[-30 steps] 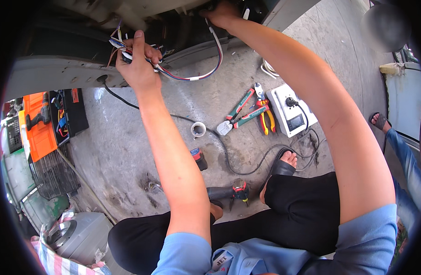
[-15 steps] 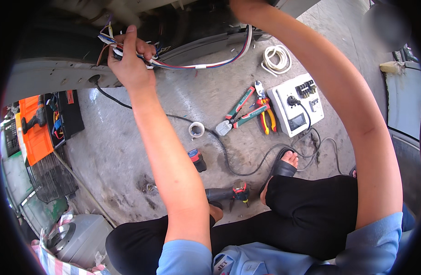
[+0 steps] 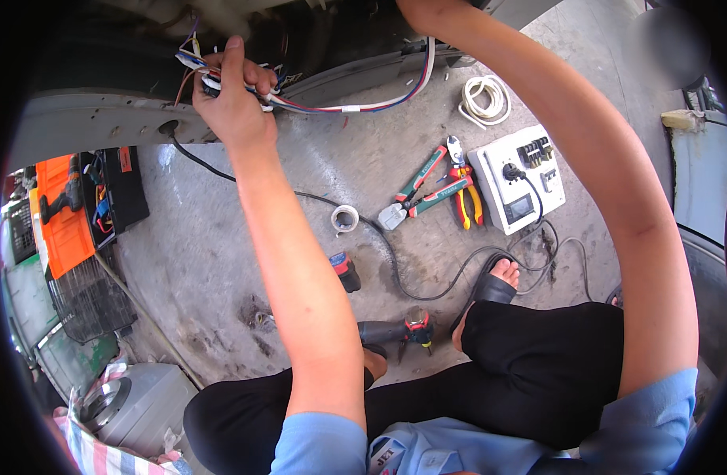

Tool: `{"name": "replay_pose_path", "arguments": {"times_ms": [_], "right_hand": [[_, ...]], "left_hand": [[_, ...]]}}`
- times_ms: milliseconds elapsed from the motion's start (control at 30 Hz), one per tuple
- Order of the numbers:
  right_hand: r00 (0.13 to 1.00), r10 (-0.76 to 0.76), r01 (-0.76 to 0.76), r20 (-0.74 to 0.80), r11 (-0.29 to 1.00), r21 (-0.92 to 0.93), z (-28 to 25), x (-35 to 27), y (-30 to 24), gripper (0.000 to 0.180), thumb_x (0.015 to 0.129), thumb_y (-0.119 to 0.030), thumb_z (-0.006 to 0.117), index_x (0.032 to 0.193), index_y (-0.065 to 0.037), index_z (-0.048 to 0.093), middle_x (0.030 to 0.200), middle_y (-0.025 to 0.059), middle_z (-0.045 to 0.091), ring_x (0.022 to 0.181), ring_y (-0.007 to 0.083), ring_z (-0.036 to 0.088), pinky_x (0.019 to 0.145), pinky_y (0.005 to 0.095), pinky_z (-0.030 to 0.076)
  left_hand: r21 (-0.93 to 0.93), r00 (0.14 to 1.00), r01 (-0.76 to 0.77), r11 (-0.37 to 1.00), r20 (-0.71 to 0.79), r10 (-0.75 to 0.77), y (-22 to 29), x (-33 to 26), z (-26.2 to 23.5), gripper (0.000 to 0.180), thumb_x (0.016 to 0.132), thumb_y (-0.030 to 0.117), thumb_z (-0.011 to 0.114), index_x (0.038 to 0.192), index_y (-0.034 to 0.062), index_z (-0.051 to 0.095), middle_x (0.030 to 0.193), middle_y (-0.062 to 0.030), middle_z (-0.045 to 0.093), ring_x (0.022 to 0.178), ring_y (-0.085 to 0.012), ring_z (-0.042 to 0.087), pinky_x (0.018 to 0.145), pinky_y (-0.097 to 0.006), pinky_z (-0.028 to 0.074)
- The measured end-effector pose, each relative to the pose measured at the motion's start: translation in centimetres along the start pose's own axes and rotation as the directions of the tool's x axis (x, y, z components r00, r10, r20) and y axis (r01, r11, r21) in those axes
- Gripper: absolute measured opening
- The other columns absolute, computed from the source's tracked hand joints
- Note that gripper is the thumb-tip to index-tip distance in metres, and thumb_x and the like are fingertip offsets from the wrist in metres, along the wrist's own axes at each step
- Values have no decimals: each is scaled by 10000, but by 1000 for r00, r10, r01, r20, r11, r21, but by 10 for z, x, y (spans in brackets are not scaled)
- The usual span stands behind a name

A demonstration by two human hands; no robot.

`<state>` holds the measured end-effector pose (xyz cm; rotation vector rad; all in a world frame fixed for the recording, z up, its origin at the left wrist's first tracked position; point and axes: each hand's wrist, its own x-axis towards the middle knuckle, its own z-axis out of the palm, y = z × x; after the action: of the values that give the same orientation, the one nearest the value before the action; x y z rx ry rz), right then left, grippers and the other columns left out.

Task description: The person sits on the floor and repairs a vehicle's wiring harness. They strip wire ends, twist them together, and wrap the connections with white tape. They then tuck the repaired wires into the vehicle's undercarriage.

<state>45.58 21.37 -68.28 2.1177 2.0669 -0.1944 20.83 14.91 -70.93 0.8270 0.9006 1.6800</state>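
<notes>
1. OK, metal housing (image 3: 70, 119) fills the top edge, interior dark. Its lip looks thin; IMO don't drag insulation over it.
2. Right forearm (image 3: 585, 131) reaches up past the top edge; hand itself out of frame, so can't tell its grip. Prob best to feed slack slowly from that side.
3. Wire bundle (image 3: 429, 67) (white/red/blue) loops along just below the housing lip, from left hand across to near the right wrist. Keep that curve loose, no kinks, IMO.
4. White socket box (image 3: 490, 162) on the floor has a black plug (image 3: 512, 171) in it. Can't tell if live; I'd verify dead b4 touching bare ends.
5. Green-handled cutters (image 3: 440, 197) lie w/ handles spread, yellow-red pliers (image 3: 458, 171) just beside. Both near enough to grab w/o dropping the wires, I'd guess.
6. Left hand (image 3: 235, 99) is closed round the bundle, thumb pointing up. Hold firm but don't crush; keep ends fanned.
7. Wire ends (image 3: 191, 60) splay out left of that hand, several colours; stripped or not, too small to tell. Sort by colour 1st, 1 at a time.
</notes>
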Motion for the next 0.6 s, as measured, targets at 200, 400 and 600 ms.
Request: {"name": "replay_pose_path", "arguments": {"times_ms": [200,400,600], "right_hand": [[1000,-29,28,-7,992,-121,74,58,22,252,816,-50,732,1056,6,783,1125,240,747,1072,357,737,878,432,618],[949,-285,236,-132,925,-296,110,47,29,337,830,-109,710,1137,30,737,1116,260,721,1059,408,709,911,464,585],[985,-171,155,15,919,361,10,-31,-1,336,946,-240,570,977,1,802,1115,281,718,1026,383,725,875,473,594]], "left_hand": [[-2,999,-36,999,-7,36,-5,2,7,254,941,83,739,780,63,542,611,-37,474,494,-164,450,535,-373,434],[-24,998,-43,999,-39,42,-8,1,12,252,931,57,734,809,57,514,559,-37,475,424,-148,450,483,-350,443],[51,994,-94,994,-60,96,-2,-5,16,331,988,98,658,739,124,442,599,-9,385,488,-136,373,544,-358,374]]}}
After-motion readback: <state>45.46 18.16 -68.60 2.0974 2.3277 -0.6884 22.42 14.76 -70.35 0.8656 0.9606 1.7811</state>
